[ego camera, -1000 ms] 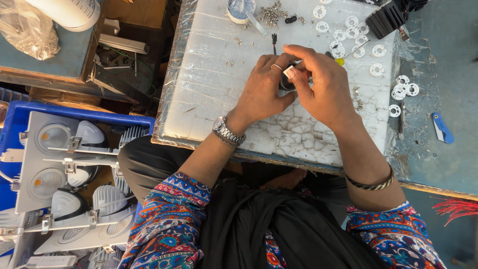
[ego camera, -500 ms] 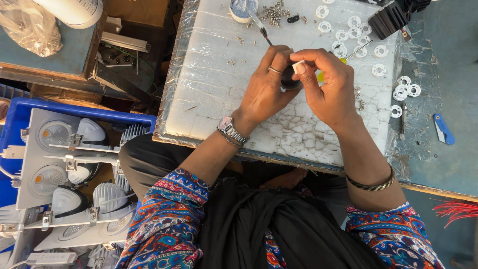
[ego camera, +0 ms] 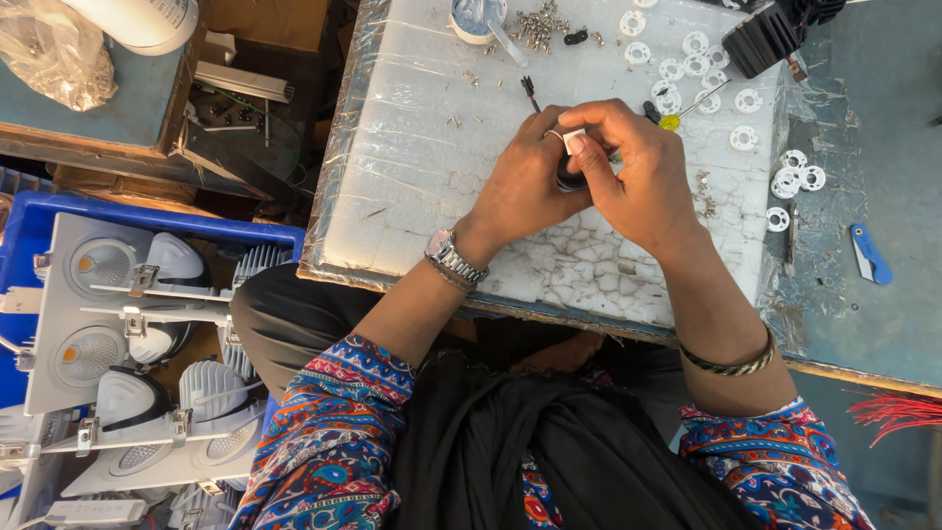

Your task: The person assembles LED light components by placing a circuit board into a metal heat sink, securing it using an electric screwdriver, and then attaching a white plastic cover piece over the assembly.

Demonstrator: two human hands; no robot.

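Observation:
Both hands meet over a white foam board (ego camera: pixel 412 177) wrapped in clear film. My left hand (ego camera: pixel 525 182) wears a ring and a metal wristwatch, and its fingers close around a small black round part (ego camera: pixel 569 179). My right hand (ego camera: pixel 638 172) pinches a small white piece (ego camera: pixel 574 140) against the top of that black part. Most of the part is hidden by my fingers. A short black wire end (ego camera: pixel 531 93) lies just beyond my left hand.
White plastic rings (ego camera: pixel 677 71) are scattered at the board's far right, beside a yellow-handled screwdriver (ego camera: pixel 687 110) and a black finned heat sink (ego camera: pixel 765 37). A pile of screws (ego camera: pixel 538 25) and a tape roll (ego camera: pixel 476 18) sit far centre. A blue crate (ego camera: pixel 128 344) of white lamp housings stands at left.
Both hands have stayed together on the small part, shifting slightly. The fingers of my right hand have turned over the top of it.

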